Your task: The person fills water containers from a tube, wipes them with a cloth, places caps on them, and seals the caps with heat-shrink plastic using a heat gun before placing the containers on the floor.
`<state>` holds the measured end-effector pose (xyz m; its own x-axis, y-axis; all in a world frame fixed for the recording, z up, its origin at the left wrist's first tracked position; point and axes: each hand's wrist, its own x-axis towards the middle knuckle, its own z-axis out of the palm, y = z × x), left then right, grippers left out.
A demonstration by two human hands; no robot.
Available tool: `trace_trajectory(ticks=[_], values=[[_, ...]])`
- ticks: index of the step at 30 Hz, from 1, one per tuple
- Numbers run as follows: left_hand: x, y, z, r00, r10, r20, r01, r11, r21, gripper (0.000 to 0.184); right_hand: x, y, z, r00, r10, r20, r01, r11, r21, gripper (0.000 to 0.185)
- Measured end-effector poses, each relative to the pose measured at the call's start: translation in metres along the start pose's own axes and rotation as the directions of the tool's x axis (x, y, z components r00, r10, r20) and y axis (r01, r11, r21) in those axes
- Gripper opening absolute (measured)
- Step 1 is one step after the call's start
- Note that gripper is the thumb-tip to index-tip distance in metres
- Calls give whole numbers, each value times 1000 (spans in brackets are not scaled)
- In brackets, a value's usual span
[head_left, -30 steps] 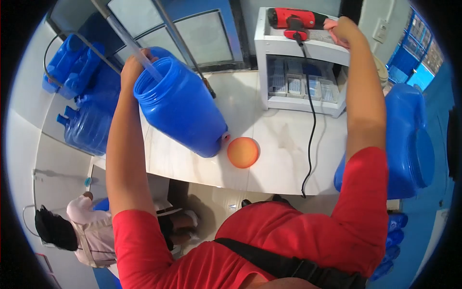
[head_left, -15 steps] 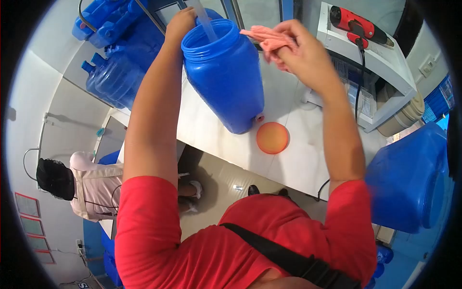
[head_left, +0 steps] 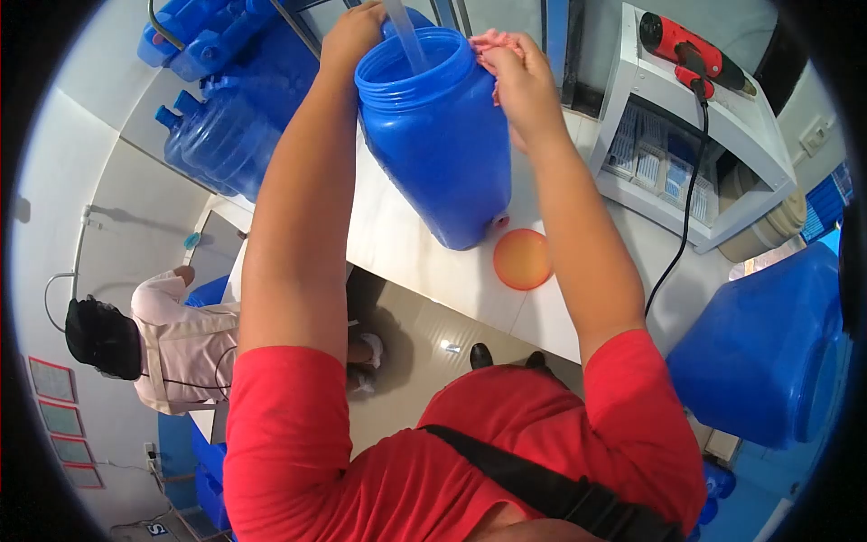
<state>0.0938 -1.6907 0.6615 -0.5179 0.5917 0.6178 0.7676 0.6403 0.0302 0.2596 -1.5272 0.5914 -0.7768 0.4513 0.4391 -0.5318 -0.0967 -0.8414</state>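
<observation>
A tall blue plastic jug (head_left: 438,154) stands with its wide threaded mouth uncapped. A clear tube (head_left: 408,36) runs down into that mouth. My left hand (head_left: 355,36) is closed at the far left side of the jug, by its blue handle part; the fingertips are partly hidden. My right hand (head_left: 526,86) is closed around a crumpled pink cloth (head_left: 495,42), which touches the right side of the jug's rim. Low on the jug is a small spout (head_left: 500,220). Beside it an orange round lid (head_left: 523,259) lies on the white table (head_left: 483,294).
A red-and-black heat gun (head_left: 691,50) lies on a white shelf unit (head_left: 623,86), its black cord hanging down. Another blue jug (head_left: 759,348) is at right. Clear blue bottles (head_left: 221,140) stand at left. A person in a black cap (head_left: 181,348) works at lower left.
My right hand has brought the pink cloth left against the jug's rim; before, it was held apart to the right. My left hand stays by the jug. The view has shifted slightly.
</observation>
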Motion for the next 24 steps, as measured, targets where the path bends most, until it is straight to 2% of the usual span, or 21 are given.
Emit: trace_trajectory(ticks=[1, 4, 5, 7, 8, 10, 11, 12, 13, 14, 16, 17, 19, 20, 22, 24], values=[[1, -1, 2, 1000, 18, -13, -18, 1000, 14, 28, -1, 2, 0, 1000, -3, 1, 3, 1000, 0, 24], [3, -5, 4, 998, 48, -48, -46, 998, 44, 27, -11, 9, 3, 983, -53, -178, 81, 985, 154, 28], [3, -6, 4, 997, 51, -51, -48, 998, 45, 27, -12, 9, -3, 983, -53, -174, 80, 985, 153, 28], [3, -6, 4, 997, 53, -54, -51, 998, 44, 27, -14, 7, -20, 985, 122, 121, -140, 978, 157, 27], [3, -6, 4, 997, 56, -56, -53, 998, 46, 27, -11, 9, -21, 984, 126, 124, -145, 977, 158, 27], [3, -5, 5, 997, 59, -59, -56, 997, 46, 27, -4, 3, -20, 975, 169, 146, -207, 927, 312, 21], [3, -5, 5, 996, 59, -61, -56, 997, 45, 27, -2, 1, -18, 974, 170, 148, -209, 926, 314, 21], [2, -6, 4, 996, 57, -62, -54, 998, 42, 26, -1, -1, -15, 995, 40, 94, -44, 998, 46, 19], [2, -5, 4, 997, 57, -59, -55, 998, 39, 26, 0, -3, -13, 992, -101, 77, 117, 966, -230, 17], [3, -5, 4, 997, 57, -57, -54, 998, 41, 26, 0, -7, -13, 992, -100, 76, 115, 967, -228, 17], [2, -5, 4, 996, 62, -57, -60, 997, 42, 26, 0, -13, -15, 981, -145, 130, 149, 988, -25, 19], [3, -5, 4, 997, 61, -56, -58, 997, 47, 26, 0, -16, -18, 980, -149, 131, 153, 988, -22, 19], [3, -5, 3, 996, 63, -61, -60, 997, 46, 26, -4, -21, -27, 973, -62, 223, 115, 966, -230, 20], [4, -4, 3, 996, 65, -61, -62, 997, 44, 26, -4, -21, -26, 973, -62, 224, 114, 967, -230, 20], [4, -5, 2, 996, 65, -60, -63, 997, 39, 26, -9, -23, -20, 898, -382, 218, 439, 738, -513, 16], [5, -4, 2, 996, 69, -56, -67, 997, 41, 25, -11, -27, -18, 890, -406, 207, 450, 710, -542, 14]])
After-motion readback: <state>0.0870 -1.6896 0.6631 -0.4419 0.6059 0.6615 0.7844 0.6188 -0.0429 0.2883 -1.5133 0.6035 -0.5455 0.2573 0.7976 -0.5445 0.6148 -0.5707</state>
